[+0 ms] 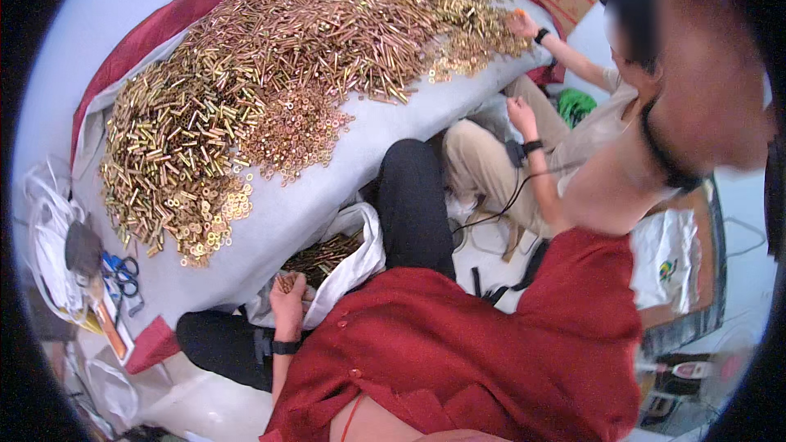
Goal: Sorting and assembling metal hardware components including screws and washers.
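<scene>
My left hand (pixel 287 306) is closed at the mouth of a white sack (pixel 368 239) between my knees, with small brass-coloured metal pieces (pixel 286 282) showing at its fingers. Inside the sack lie slim brass-coloured metal rods (pixel 326 254). My right hand (pixel 711 57) is raised at the upper right, close to the camera and away from the table. Its fingers are blurred and partly cut off, so their pose cannot be told. On the grey-covered table (pixel 360 147) lies a big heap of gold and copper-coloured metal tubes or rods (pixel 286 41), with washers (pixel 299 127) along its near edge.
On the right a co-worker (pixel 602 115) sits with one hand at the heap's far end. Blue-handled scissors (pixel 123 274) and a brush (pixel 106 319) lie at the left, beside white plastic bags (pixel 49 237). A silvery plastic bag (pixel 667 262) rests on a seat at right.
</scene>
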Demonstrator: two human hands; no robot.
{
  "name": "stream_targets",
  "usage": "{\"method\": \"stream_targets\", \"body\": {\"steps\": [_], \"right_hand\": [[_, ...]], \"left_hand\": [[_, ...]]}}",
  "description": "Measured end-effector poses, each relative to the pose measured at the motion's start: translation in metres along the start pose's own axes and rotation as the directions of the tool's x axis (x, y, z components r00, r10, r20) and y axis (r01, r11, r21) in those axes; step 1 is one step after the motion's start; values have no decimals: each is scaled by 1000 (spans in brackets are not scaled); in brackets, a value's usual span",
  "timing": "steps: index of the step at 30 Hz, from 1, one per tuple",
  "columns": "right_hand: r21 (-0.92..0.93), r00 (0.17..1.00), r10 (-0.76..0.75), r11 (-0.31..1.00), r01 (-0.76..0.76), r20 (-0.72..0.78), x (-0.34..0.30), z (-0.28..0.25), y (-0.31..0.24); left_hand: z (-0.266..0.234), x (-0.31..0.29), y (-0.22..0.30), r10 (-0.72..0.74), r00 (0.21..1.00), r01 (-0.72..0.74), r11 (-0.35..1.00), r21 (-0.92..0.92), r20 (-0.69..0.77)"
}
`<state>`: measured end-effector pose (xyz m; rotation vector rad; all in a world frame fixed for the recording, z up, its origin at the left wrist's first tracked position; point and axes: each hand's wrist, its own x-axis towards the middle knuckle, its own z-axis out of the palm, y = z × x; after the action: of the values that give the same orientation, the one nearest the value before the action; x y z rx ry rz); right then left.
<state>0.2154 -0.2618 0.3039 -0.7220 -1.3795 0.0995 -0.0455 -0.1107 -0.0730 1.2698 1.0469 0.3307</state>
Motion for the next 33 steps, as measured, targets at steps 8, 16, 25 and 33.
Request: {"method": "stream_targets", "body": {"steps": [8,16,25,33], "right_hand": [[55,994,67,997,-62,-86,-79,46,5],[333,955,178,908,-252,237,-147,44,-14],[475,854,345,719,-508,390,-204,35,-1],[497,789,525,616,-611,320,-222,33,40]], "left_hand": [[1,9,-19,-35,999,36,999,-18,29],[-3,19,-51,4,999,-2,999,-47,54],[-1,13,-34,-166,986,165,983,-78,-7],[-14,22,-45,48,998,-47,998,-29,40]]}}
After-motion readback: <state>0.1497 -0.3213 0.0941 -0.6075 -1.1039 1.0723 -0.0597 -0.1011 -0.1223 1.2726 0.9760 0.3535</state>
